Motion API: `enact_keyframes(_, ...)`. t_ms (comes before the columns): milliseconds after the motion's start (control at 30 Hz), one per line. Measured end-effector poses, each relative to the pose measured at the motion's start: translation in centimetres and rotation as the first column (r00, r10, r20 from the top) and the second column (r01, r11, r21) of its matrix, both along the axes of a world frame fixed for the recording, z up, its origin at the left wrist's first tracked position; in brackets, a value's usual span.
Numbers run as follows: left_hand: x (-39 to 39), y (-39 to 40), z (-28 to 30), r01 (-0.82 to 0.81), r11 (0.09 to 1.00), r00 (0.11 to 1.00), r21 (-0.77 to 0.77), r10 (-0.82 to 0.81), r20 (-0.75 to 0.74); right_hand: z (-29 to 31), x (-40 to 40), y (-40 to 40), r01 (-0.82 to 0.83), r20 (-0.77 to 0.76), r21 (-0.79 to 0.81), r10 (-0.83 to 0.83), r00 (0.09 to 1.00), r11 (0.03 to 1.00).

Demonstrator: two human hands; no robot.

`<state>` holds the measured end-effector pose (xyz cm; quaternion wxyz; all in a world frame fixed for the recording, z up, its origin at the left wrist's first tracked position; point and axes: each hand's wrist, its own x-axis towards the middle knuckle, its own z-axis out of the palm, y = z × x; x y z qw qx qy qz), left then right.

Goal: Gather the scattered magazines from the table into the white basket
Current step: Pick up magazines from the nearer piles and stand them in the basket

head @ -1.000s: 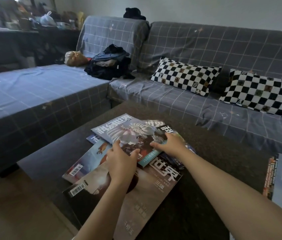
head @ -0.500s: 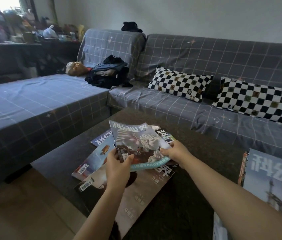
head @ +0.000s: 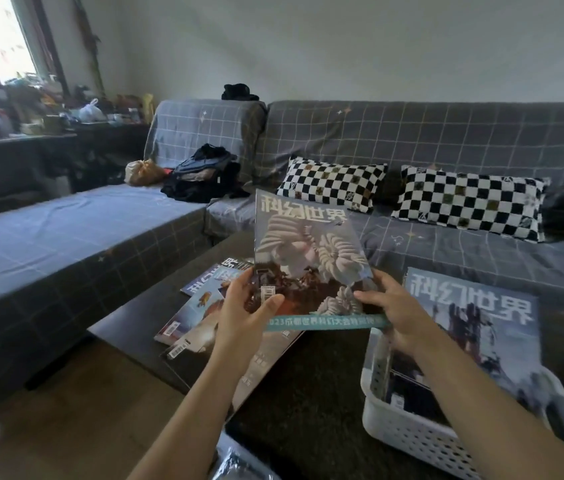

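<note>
Above the table (head: 308,375), both hands (head: 239,320) grip a magazine (head: 304,258).

One white basket (head: 408,434), two checkered pillows (head: 334,181), two hands (head: 242,320)

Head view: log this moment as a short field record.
held: magazine, lifted off the table, cover facing the camera
left hand: grips its lower left corner
right hand: grips its lower right corner
white basket: lower right, a magazine already in it
still on table: overlapping magazines at left
</note>
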<state>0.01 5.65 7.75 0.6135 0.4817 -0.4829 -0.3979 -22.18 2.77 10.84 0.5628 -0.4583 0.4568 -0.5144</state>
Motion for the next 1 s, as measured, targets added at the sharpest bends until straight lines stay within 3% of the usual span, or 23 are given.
enact_keyframes(133, -2.7, 1.4, 0.6, 0.092, 0.995, 0.996, -0.043, -0.092, 0.005, 0.6, -3.4, 2.6, 0.088, 0.066, -0.049, -0.085, 0.994, 0.995)
enact_keyframes(467, -11.9, 1.5, 0.5, 0.222, 0.975, 0.973, 0.03, -0.223, 0.061, -0.3, -12.3, 8.0, 0.312, -0.067, -0.198, -0.33, 0.942, 0.929)
enact_keyframes(733, -17.4, 0.8, -1.2, 0.228, 0.97, 0.915, 0.088, -0.245, 0.321, -2.6, -16.0, 10.6, 0.411, -0.283, -0.197, -0.453, 0.845, 0.89)
enact_keyframes(1000, -18.2, 0.5, -2.8, 0.171, 0.981, 0.744, 0.095, -0.192, 0.64, -4.7, -15.8, 11.1, 0.412, -0.626, -0.163, -0.417, 0.659, 0.897)
